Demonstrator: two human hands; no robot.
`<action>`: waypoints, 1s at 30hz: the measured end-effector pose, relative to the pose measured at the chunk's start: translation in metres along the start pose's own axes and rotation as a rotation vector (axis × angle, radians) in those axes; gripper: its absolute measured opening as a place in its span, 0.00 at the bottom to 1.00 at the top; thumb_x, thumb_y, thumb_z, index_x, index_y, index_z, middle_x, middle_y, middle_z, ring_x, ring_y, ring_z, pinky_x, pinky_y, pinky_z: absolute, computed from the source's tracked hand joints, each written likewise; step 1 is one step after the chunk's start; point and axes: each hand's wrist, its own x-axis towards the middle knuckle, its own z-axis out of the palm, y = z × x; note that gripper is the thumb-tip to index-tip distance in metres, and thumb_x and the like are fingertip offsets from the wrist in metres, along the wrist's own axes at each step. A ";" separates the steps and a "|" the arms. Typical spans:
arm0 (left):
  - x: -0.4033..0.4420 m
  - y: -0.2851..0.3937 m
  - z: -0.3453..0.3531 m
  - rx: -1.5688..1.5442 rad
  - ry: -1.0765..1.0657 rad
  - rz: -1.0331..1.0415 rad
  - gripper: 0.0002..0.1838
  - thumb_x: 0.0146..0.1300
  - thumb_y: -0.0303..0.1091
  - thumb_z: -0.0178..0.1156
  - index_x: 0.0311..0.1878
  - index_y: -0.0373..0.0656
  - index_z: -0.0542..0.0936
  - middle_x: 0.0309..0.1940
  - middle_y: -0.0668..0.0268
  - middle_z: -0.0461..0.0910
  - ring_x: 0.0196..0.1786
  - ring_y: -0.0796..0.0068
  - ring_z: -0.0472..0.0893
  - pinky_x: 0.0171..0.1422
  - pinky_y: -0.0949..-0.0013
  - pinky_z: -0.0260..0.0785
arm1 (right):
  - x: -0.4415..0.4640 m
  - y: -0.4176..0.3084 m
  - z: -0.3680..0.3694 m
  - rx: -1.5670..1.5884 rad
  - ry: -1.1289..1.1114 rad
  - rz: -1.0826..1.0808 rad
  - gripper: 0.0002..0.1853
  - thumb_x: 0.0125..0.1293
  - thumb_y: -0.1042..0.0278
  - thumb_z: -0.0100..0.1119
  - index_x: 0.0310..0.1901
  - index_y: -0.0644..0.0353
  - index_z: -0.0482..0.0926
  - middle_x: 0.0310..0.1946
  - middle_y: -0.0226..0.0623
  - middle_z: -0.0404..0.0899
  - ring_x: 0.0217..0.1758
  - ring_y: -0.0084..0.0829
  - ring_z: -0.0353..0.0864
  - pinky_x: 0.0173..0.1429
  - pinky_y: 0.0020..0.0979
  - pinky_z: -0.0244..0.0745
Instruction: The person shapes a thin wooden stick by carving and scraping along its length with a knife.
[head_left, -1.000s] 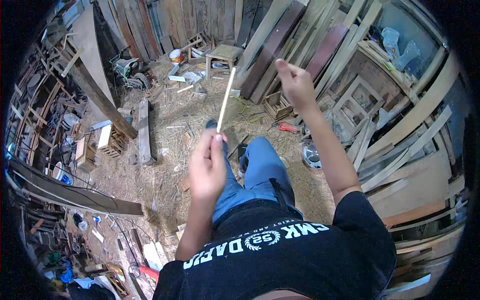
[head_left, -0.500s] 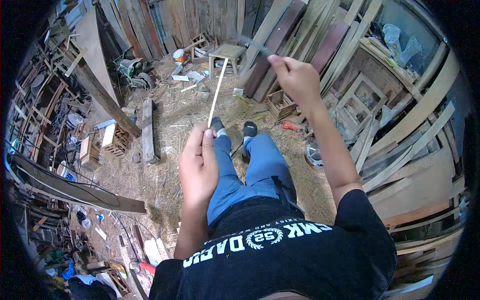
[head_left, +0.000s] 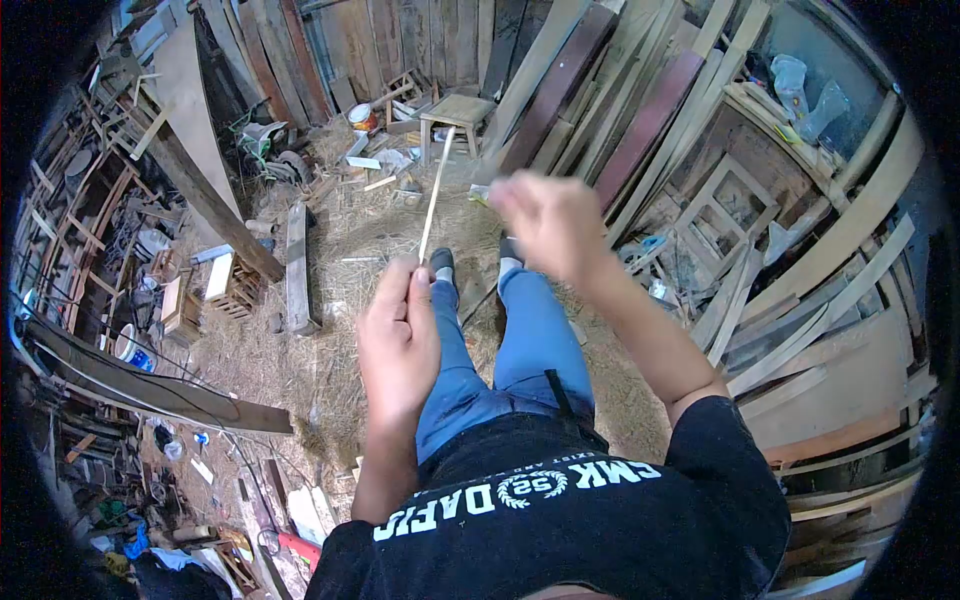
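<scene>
My left hand is closed around the lower end of a thin, pale wooden stick, which points up and away from me. To its right, my right hand is closed and smeared by motion, near the stick but apart from it. Half a second ago a narrow grey blade, likely a knife, stuck out of this hand; now it is too blurred to make out. Both hands are raised over my legs.
A small wooden stool stands ahead on the straw-strewn floor. Planks lean at the right. A wooden post slants at the left, near a wooden crate and a plank block.
My right hand has swept down and left, closer to the stick. The left hand stays nearly in place with the stick in it. My feet and legs have shifted slightly.
</scene>
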 end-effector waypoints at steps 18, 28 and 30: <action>0.009 0.010 0.007 0.099 0.088 0.101 0.08 0.74 0.27 0.57 0.48 0.34 0.82 0.34 0.50 0.82 0.34 0.61 0.82 0.40 0.64 0.73 | 0.003 -0.020 -0.007 0.145 -0.081 -0.391 0.24 0.64 0.52 0.68 0.22 0.60 0.68 0.18 0.44 0.68 0.21 0.50 0.73 0.26 0.43 0.67; -0.011 0.011 0.003 0.017 0.024 0.037 0.08 0.78 0.28 0.53 0.47 0.37 0.81 0.24 0.67 0.72 0.28 0.83 0.69 0.32 0.73 0.63 | 0.012 0.028 -0.027 0.068 0.154 0.286 0.27 0.74 0.40 0.55 0.35 0.59 0.86 0.20 0.48 0.78 0.24 0.52 0.80 0.29 0.46 0.71; -0.009 0.009 0.003 -0.114 -0.006 -0.056 0.12 0.81 0.32 0.49 0.49 0.38 0.81 0.22 0.77 0.66 0.26 0.88 0.63 0.30 0.76 0.56 | -0.012 0.009 -0.015 0.511 0.023 0.273 0.25 0.74 0.44 0.57 0.34 0.60 0.84 0.20 0.48 0.77 0.24 0.51 0.79 0.29 0.43 0.70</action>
